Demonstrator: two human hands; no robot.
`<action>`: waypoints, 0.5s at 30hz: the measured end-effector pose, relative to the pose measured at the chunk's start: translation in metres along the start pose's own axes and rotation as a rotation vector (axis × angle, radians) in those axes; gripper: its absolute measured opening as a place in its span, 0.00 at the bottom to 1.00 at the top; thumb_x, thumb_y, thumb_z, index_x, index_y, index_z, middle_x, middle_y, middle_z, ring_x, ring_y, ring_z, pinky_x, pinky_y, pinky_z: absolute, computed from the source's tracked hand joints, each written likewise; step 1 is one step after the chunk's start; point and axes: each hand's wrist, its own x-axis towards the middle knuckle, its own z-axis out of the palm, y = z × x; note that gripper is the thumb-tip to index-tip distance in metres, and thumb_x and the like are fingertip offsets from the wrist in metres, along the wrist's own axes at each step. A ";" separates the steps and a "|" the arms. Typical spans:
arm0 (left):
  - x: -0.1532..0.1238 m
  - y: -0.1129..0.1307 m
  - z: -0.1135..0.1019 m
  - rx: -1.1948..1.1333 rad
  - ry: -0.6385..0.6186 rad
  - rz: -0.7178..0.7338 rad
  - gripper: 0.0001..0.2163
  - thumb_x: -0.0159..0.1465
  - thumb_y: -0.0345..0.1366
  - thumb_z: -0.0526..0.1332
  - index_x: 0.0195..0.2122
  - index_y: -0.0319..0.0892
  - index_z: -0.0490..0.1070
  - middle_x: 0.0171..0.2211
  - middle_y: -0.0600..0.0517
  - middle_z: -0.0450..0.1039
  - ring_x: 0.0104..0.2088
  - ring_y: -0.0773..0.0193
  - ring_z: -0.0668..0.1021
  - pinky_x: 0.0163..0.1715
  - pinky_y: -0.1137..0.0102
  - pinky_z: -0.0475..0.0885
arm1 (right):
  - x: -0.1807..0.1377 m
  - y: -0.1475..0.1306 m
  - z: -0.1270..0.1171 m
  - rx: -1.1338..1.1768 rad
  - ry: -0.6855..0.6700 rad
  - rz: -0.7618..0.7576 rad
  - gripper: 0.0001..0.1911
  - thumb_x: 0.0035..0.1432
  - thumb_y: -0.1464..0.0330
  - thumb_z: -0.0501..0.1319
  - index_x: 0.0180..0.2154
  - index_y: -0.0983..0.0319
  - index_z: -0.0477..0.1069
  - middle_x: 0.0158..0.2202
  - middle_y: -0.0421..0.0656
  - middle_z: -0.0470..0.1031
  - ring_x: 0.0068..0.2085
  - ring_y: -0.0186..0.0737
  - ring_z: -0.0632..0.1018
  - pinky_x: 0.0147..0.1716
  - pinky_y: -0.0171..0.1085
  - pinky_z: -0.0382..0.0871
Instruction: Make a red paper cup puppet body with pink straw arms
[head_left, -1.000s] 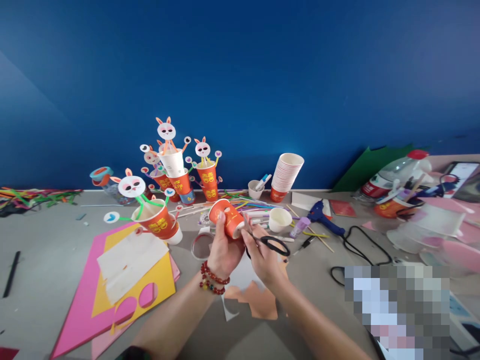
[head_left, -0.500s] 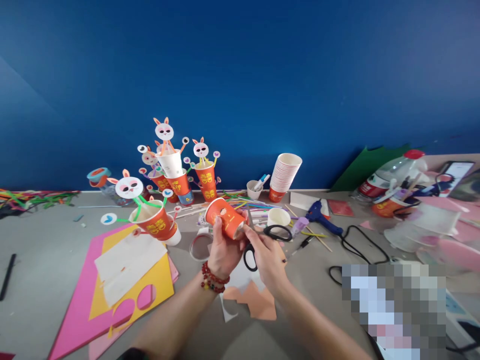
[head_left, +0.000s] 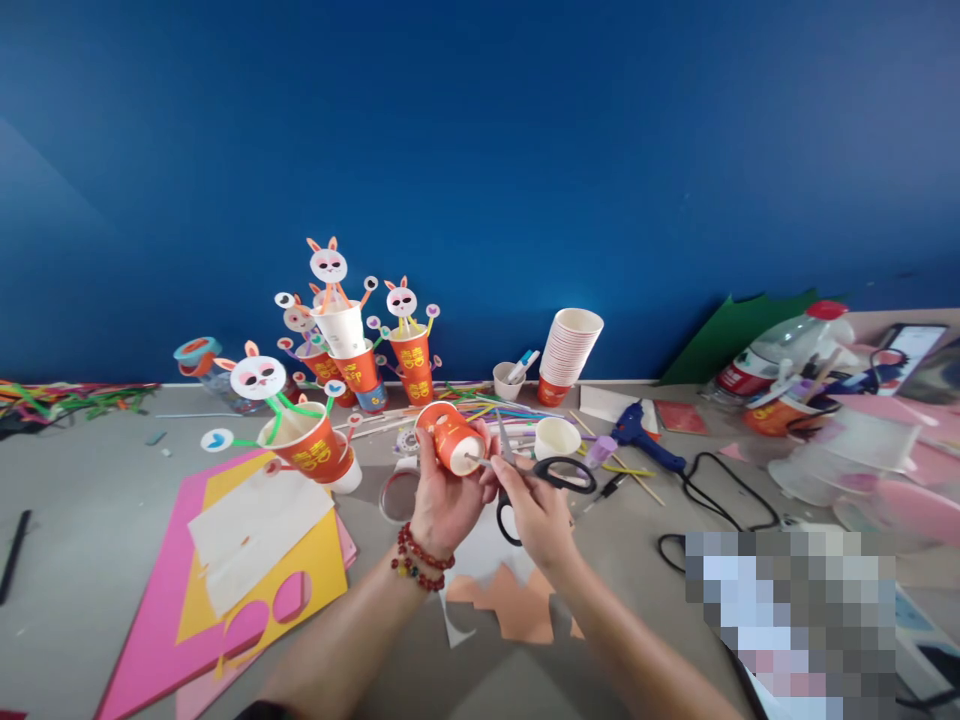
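Note:
My left hand [head_left: 451, 502] is wrapped round a red paper cup [head_left: 450, 435], tilted so that its white base faces me. Black-handled scissors [head_left: 566, 474] are gripped in my right hand [head_left: 538, 510], their blades spread apart. One blade tip touches the cup's base, though I cannot tell whether it has gone through. The other blade points up beside the cup. Beneath my hands lie white paper and orange paper scraps [head_left: 517, 605]. To the left stand several red cups with rabbit-faced figures, the nearest being a cup with green arms [head_left: 300, 450].
A tall stack of paper cups [head_left: 571, 345] leans near the blue wall. Right of my hands are a white cup [head_left: 557, 437] and a blue glue gun [head_left: 645, 440] with its black cord. Pink and yellow sheets [head_left: 191, 580] cover the left front. A large plastic bottle [head_left: 787, 350] stands far right.
The cup has turned so its base now faces me more fully. The scissors have opened, and one blade has come against the base.

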 end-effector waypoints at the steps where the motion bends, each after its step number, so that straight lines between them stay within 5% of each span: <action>1: 0.000 0.000 -0.001 0.014 -0.002 -0.002 0.31 0.63 0.63 0.51 0.47 0.38 0.72 0.37 0.46 0.77 0.29 0.62 0.76 0.26 0.70 0.70 | 0.000 0.001 0.001 0.027 -0.004 0.027 0.21 0.63 0.56 0.57 0.25 0.61 0.76 0.23 0.42 0.75 0.28 0.41 0.76 0.34 0.39 0.69; 7: -0.001 -0.004 -0.007 0.122 -0.083 0.073 0.30 0.63 0.61 0.54 0.46 0.35 0.74 0.36 0.45 0.76 0.21 0.68 0.70 0.17 0.73 0.65 | -0.003 0.007 0.010 0.278 0.045 0.276 0.22 0.61 0.55 0.60 0.21 0.61 0.74 0.19 0.42 0.74 0.26 0.41 0.75 0.30 0.37 0.68; 15: 0.001 -0.006 -0.008 0.143 -0.013 0.136 0.24 0.67 0.55 0.54 0.44 0.36 0.75 0.36 0.46 0.77 0.27 0.65 0.76 0.17 0.76 0.67 | -0.010 0.014 0.019 0.196 0.218 0.287 0.22 0.59 0.52 0.62 0.26 0.63 0.77 0.23 0.42 0.77 0.28 0.42 0.75 0.30 0.37 0.68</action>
